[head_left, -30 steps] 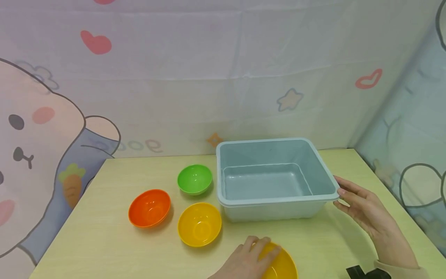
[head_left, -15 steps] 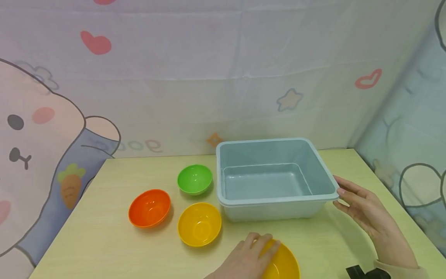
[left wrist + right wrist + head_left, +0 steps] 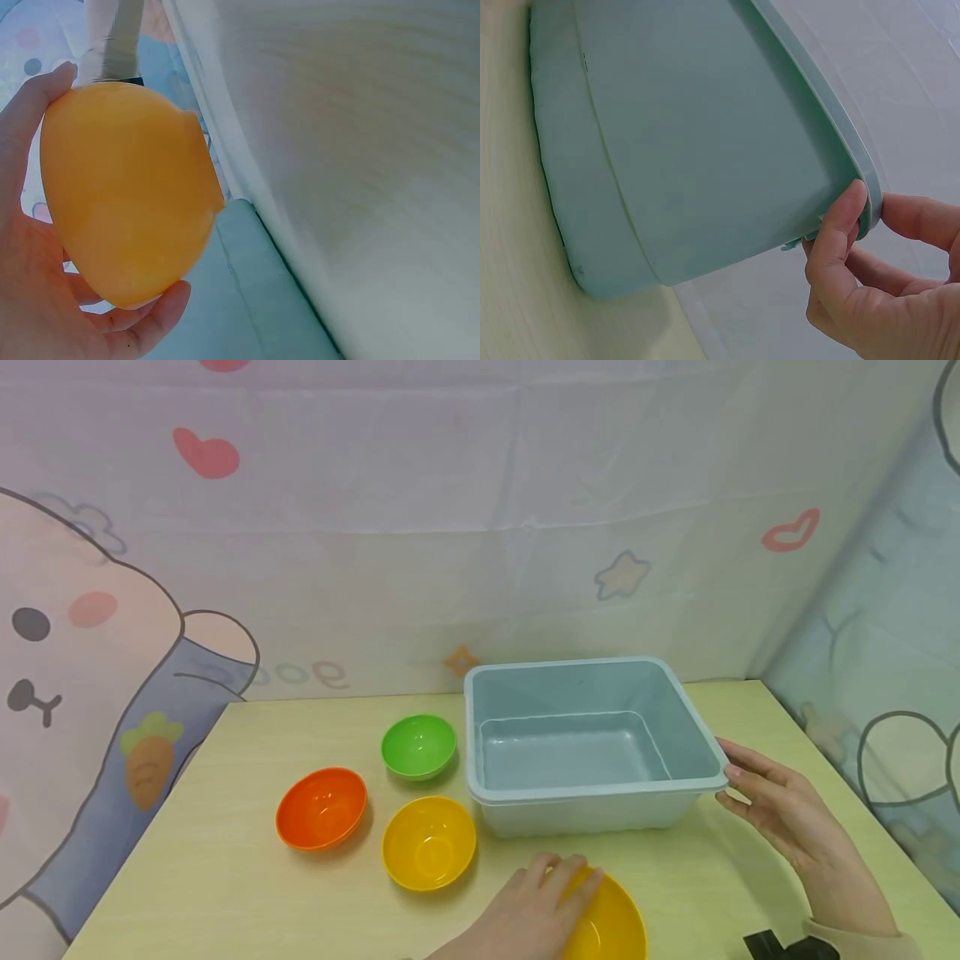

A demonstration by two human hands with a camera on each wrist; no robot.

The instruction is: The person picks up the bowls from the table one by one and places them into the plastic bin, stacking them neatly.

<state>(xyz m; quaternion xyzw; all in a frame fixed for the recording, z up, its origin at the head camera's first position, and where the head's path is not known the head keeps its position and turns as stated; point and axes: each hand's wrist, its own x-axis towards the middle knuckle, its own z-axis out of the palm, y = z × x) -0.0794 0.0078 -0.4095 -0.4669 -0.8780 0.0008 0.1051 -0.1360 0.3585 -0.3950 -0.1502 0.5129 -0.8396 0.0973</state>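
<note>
At the front of the head view, my left hand (image 3: 525, 914) grips a yellow bowl (image 3: 613, 920) by its side. The left wrist view shows the thumb and fingers spread around this bowl (image 3: 127, 195), whose rounded outside faces the camera. On the other side, my right hand (image 3: 787, 814) pinches the front right corner of the light blue plastic basin (image 3: 585, 814). Seen from the right wrist, the thumb and fingers of that hand (image 3: 877, 307) clasp the basin's rim (image 3: 847, 135). Inside, the basin holds nothing.
To the basin's left stand a green bowl (image 3: 418, 748), an orange bowl (image 3: 321, 810) and a second yellow bowl (image 3: 429, 843), apart from each other on the pale wooden table (image 3: 187, 860). A printed cloth (image 3: 375, 527) hangs behind and at the right.
My left hand and its yellow bowl have shifted slightly away from the table's front edge. The right hand, the basin and the other bowls have stayed in place.
</note>
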